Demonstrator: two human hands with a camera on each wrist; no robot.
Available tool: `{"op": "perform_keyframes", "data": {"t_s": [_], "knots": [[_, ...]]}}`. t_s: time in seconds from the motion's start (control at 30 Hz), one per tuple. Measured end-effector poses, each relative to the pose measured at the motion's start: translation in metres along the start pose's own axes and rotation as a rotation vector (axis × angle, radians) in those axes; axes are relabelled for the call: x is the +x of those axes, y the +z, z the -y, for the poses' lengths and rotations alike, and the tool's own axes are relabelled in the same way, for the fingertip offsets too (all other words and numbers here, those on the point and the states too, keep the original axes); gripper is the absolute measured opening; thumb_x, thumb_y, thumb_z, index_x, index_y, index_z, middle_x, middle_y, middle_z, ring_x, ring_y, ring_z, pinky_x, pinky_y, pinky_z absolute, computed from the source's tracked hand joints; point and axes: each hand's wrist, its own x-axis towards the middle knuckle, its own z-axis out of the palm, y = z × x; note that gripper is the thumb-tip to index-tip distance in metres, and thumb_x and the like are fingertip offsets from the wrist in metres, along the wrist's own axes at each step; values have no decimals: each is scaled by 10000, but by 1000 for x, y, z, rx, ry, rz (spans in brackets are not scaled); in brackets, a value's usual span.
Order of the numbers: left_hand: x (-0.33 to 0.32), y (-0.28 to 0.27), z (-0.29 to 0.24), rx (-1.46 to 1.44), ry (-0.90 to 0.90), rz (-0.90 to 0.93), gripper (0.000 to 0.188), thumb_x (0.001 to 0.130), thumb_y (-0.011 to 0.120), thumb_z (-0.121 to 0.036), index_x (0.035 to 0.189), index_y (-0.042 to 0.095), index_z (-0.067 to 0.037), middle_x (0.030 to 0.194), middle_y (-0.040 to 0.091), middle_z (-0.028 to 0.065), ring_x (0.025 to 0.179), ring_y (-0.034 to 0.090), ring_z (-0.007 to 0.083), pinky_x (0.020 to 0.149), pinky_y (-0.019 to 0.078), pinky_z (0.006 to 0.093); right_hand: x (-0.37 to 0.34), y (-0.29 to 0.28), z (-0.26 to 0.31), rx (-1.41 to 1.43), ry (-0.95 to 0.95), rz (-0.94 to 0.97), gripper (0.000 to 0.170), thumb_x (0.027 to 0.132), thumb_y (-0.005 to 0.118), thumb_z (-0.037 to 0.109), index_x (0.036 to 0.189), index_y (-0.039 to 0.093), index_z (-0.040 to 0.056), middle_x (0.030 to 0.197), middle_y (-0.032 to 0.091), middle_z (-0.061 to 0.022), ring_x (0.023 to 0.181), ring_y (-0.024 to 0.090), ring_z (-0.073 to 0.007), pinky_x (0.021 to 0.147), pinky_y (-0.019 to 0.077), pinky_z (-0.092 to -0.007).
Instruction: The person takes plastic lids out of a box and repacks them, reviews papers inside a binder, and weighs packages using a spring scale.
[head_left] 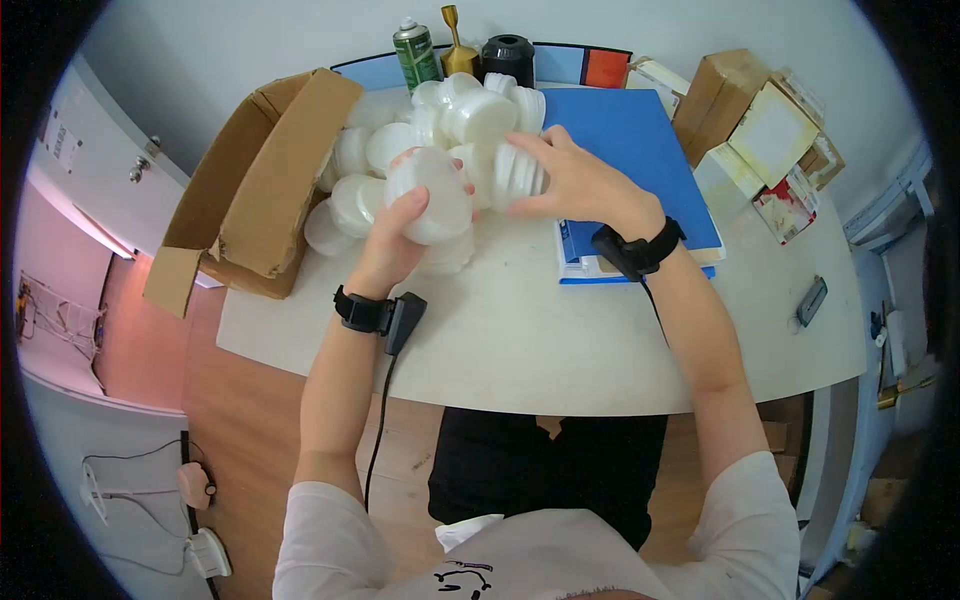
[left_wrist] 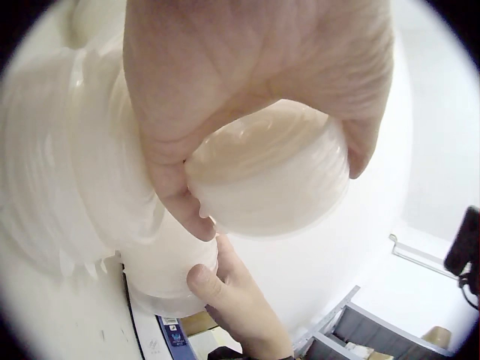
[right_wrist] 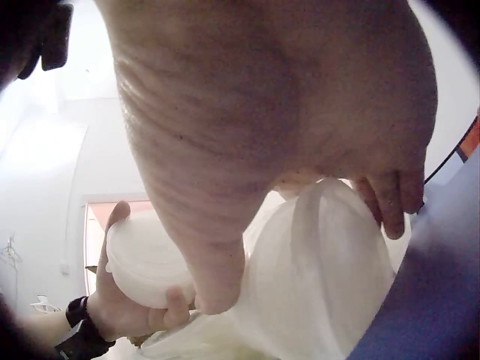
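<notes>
A heap of whitish, translucent round tubs covers the back left of the table. My left hand grips one tub at the heap's front; the left wrist view shows thumb and fingers curled round that tub. Just to the right, my right hand holds a stack of tubs between thumb and fingers, beside the blue folder. In the right wrist view the thumb and fingers lie on either side of the tubs. The heap hides part of the left fingers.
An open cardboard box stands at the left. A blue folder lies right of the heap. Behind stand a green can, a gold object and a black container. Small boxes fill the back right.
</notes>
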Motion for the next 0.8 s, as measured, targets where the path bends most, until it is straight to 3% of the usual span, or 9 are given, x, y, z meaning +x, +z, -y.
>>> {"op": "perform_keyframes", "data": {"t_s": [0.07, 0.2, 0.37, 0.6, 0.67, 0.77, 0.8], "knots": [[1, -1, 1, -2, -2, 1, 753, 861, 738, -369, 1443, 300, -178, 1367, 486, 145, 1221, 557, 325, 994, 519, 528, 0, 3, 0, 74, -106, -73, 889, 718, 834, 427, 1438, 461, 63, 1263, 532, -247, 1158, 571, -437, 950, 503, -453], [0, -3, -1, -20, -4, 15, 759, 863, 736, -374, 1453, 301, -179, 1383, 477, 147, 1236, 548, 326, 1004, 514, 528, 6, 0, -2, 112, -134, -134, 885, 738, 823, 450, 1451, 454, 76, 1270, 535, -248, 1154, 578, -426, 962, 500, -435], [-1, -2, -1, -9, -11, 16, 758, 871, 726, -385, 1461, 297, -177, 1397, 469, 150, 1249, 540, 324, 1009, 509, 530, 0, 0, -3, -34, -113, 9, 907, 739, 825, 453, 1451, 444, 42, 1324, 526, -264, 1172, 573, -432, 984, 488, -450], [-1, -3, -2, -14, -6, 30, 754, 883, 708, -387, 1472, 289, -171, 1398, 470, 155, 1245, 544, 327, 1015, 505, 523, -21, -25, 9, -4, -72, 41, 956, 725, 836, 381, 1471, 368, 8, 1318, 525, -273, 1178, 572, -437, 976, 490, -439], [-2, -3, -1, -22, -7, 25, 756, 882, 708, -385, 1473, 288, -171, 1399, 470, 157, 1248, 543, 330, 1010, 507, 521, -29, -37, 12, -132, -22, 249, 869, 696, 850, 298, 1395, 412, 26, 1251, 548, -258, 1145, 581, -431, 941, 499, -448], [0, -1, -1, -17, -17, 26, 755, 884, 703, -394, 1475, 292, -164, 1402, 473, 158, 1254, 541, 334, 1003, 510, 515, -32, -34, 12, -153, -56, 281, 771, 664, 853, 228, 1300, 454, 49, 1169, 566, -241, 1081, 595, -424, 902, 504, -457], [0, 0, -1, -8, -26, 18, 754, 886, 696, -405, 1474, 297, -156, 1404, 475, 157, 1257, 540, 335, 1001, 510, 511, -32, -28, 1, -187, -144, 232, 538, 716, 806, 206, 1154, 539, 44, 1114, 585, -211, 1009, 601, -422, 859, 505, -457]]}}
